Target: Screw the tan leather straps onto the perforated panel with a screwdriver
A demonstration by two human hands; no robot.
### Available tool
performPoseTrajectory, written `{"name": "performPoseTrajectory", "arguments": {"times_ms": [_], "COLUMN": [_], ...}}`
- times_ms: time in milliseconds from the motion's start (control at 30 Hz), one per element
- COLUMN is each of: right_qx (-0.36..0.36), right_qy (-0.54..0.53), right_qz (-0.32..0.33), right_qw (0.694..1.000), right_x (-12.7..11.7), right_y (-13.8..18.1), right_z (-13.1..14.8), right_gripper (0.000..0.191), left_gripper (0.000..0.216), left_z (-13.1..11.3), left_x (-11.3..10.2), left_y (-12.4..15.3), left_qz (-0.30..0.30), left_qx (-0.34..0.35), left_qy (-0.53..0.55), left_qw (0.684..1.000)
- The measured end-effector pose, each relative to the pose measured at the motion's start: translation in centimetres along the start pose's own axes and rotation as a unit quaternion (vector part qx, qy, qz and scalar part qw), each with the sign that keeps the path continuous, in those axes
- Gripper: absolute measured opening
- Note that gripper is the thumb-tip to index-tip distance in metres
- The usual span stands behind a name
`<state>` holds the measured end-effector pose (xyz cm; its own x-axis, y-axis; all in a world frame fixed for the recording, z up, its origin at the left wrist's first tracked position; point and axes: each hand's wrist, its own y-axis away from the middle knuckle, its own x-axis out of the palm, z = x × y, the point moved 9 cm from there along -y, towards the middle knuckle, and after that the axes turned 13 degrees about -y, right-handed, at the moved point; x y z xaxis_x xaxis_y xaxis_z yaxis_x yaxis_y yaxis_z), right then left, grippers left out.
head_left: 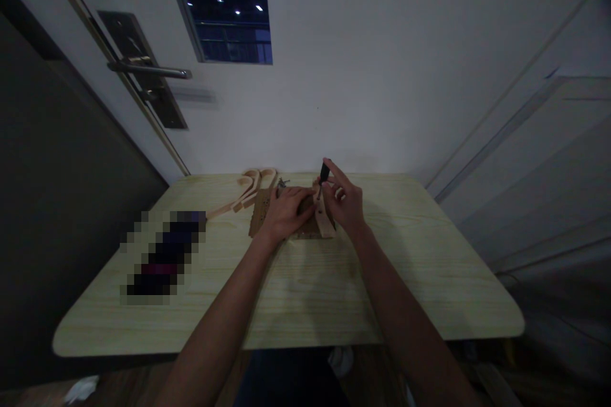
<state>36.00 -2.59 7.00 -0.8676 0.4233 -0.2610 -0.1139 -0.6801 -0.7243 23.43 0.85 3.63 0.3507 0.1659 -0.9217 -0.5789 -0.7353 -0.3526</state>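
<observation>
My left hand [285, 211] lies palm down on a brown wooden board [260, 213] near the far side of the table, its fingers pressing on the board. My right hand [344, 200] is closed round a dark-handled screwdriver [324, 172], held upright with its tip down on a light wooden strip [324, 224] that lies across the board. Both hands almost touch each other. Several small screws [283, 183] lie just behind the board.
Curved light wooden parts [248, 187] lie left of the board. A dark blurred-out object [165, 255] sits on the pale wooden table [296, 292] at the left. A white door with a metal handle [150, 70] and a dark window stand behind.
</observation>
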Motion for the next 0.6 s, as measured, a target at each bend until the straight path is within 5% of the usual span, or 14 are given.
{"name": "performPoseTrajectory", "arguments": {"times_ms": [600], "right_qx": [-0.005], "right_qy": [0.027], "right_qz": [-0.050], "right_qw": [0.998], "right_x": [-0.36], "right_y": [0.23], "right_z": [-0.44], "right_gripper": [0.047], "left_gripper": [0.034], "left_z": [-0.17], "left_x": [-0.20], "left_y": [0.01], "left_qz": [0.005], "left_qx": [-0.004], "left_qy": [-0.002], "left_qw": [1.000]}}
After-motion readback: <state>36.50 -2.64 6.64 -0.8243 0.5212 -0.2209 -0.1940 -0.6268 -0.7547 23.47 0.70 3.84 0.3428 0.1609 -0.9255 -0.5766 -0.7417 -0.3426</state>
